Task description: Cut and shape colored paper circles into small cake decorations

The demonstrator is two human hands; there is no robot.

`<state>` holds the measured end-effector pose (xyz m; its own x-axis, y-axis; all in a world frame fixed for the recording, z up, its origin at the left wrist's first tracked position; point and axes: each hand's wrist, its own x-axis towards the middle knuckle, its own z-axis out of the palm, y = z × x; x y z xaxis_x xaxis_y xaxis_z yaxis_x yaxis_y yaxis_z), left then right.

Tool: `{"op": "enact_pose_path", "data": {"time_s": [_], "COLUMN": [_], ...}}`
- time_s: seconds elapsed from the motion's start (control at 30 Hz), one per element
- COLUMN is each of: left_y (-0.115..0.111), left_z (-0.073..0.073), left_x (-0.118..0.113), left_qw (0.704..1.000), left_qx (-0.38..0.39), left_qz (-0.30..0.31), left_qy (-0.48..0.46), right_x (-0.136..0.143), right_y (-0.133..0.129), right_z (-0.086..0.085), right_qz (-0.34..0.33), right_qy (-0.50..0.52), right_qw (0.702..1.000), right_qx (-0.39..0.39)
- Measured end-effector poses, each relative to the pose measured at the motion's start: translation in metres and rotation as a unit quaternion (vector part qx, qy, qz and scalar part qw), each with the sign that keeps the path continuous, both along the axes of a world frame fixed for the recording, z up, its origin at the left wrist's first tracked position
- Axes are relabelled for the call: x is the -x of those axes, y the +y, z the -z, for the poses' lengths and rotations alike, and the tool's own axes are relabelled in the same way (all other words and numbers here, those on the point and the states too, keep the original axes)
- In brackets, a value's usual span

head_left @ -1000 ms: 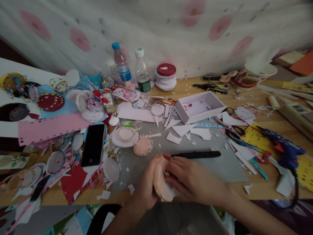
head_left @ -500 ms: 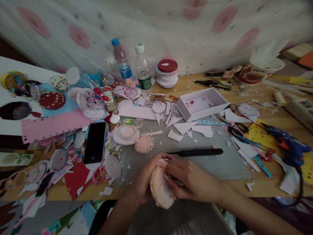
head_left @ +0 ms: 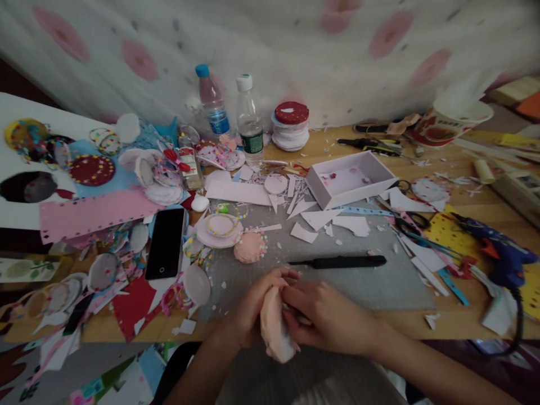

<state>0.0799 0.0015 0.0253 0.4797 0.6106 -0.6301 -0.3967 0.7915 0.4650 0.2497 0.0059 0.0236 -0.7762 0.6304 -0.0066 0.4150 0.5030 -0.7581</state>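
Between my two hands, just over the near table edge, is a peach-coloured, fabric-like rounded piece [head_left: 275,326] with a pale underside; its exact kind is unclear. My left hand [head_left: 257,306] wraps its far and left side. The fingers of my right hand [head_left: 323,315] pinch the right side, their tips partly hidden. Beyond the hands, a black slim-tipped tool [head_left: 348,262] lies on the grey mat [head_left: 379,287]. A peach round pad edged with small beads [head_left: 250,247] rests left of it, beside a white disc with a yellow-dotted ring [head_left: 219,228].
Paper scraps surround a white open box [head_left: 350,179]. Two bottles [head_left: 252,132] stand at the back. A phone [head_left: 165,244] and decorated discs crowd the left. Scissors [head_left: 415,222], a blue glue gun [head_left: 498,247] and a paper tub [head_left: 449,126] are on the right.
The peach piece has turned slightly in my hands, showing a narrower side. My right fingers have shifted a little along it. The view has moved very slightly.
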Motion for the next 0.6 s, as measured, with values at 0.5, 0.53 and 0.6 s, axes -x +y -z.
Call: {"op": "enact_pose_path", "data": {"time_s": [0.5, 0.53, 0.6], "left_y": [0.003, 0.002, -0.002], "left_z": [-0.028, -0.028, -0.028], "left_x": [0.057, 0.062, 0.066], "left_qw": [0.987, 0.985, 0.979], "left_qx": [-0.14, -0.163, -0.205], "left_qz": [0.023, 0.002, 0.003], "left_qy": [-0.08, -0.059, -0.01], "right_x": [-0.054, -0.059, -0.063], "right_y": [0.014, 0.014, 0.013], "right_z": [-0.011, -0.012, -0.014], "right_qz": [0.148, 0.156, 0.145], "right_qy": [0.084, 0.075, 0.064], "right_qw": [0.983, 0.981, 0.981], "right_qx": [-0.073, -0.082, -0.108]}}
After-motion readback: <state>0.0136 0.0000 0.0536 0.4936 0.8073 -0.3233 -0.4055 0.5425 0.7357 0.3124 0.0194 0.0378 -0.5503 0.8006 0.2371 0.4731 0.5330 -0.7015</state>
